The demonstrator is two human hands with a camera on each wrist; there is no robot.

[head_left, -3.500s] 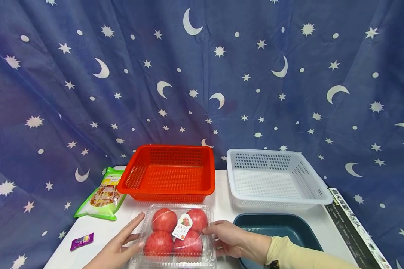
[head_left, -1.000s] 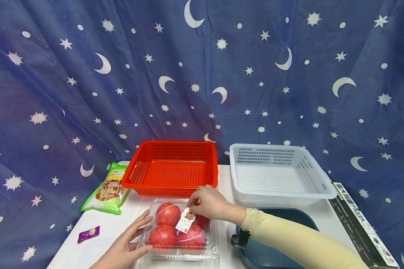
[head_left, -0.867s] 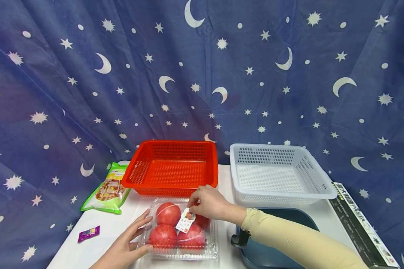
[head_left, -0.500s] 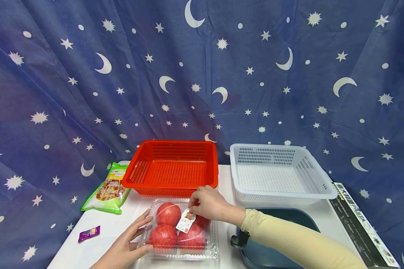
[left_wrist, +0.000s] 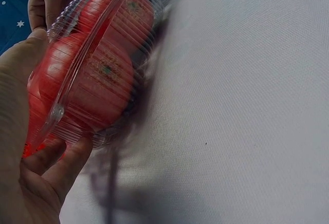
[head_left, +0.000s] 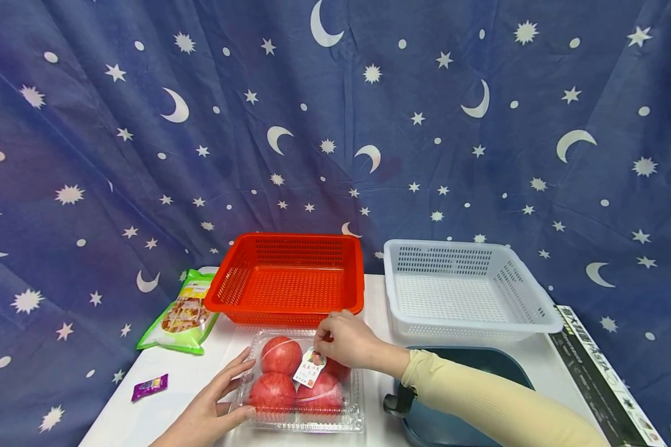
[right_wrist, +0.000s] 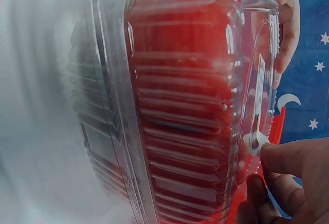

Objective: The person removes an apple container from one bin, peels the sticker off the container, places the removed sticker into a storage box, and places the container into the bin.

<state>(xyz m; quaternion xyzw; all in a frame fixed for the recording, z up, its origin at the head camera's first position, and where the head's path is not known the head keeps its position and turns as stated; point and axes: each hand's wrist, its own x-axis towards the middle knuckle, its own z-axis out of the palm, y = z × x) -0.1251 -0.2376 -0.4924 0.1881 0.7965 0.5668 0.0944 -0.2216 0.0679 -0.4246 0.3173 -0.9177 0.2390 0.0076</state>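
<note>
Several red apples (head_left: 281,355) sit inside a clear plastic clamshell box (head_left: 351,422) on the white table, its lid down. A white sticker (head_left: 310,371) with a fruit picture lies on the lid. My left hand (head_left: 211,397) holds the box by its left side, thumb on the lid near the front corner and fingers along the edge; the left wrist view also has this hand (left_wrist: 56,178). My right hand (head_left: 346,338) pinches the sticker's upper end with curled fingers. In the right wrist view its thumb (right_wrist: 288,157) touches the sticker; how firmly it grips is unclear.
Behind the box stands a red basket (head_left: 285,318); a white basket (head_left: 470,329) is to its right. A dark teal tub (head_left: 481,357) lies partly under my right forearm. At left are a green snack bag (head_left: 184,316) and purple packet (head_left: 150,387); a black pasta box (head_left: 598,379) edges the right.
Since 3.5 seconds ago, my right hand has moved from the box's right side up to the sticker. Over the last second both hands have stayed nearly still; the view has shifted slightly.
</note>
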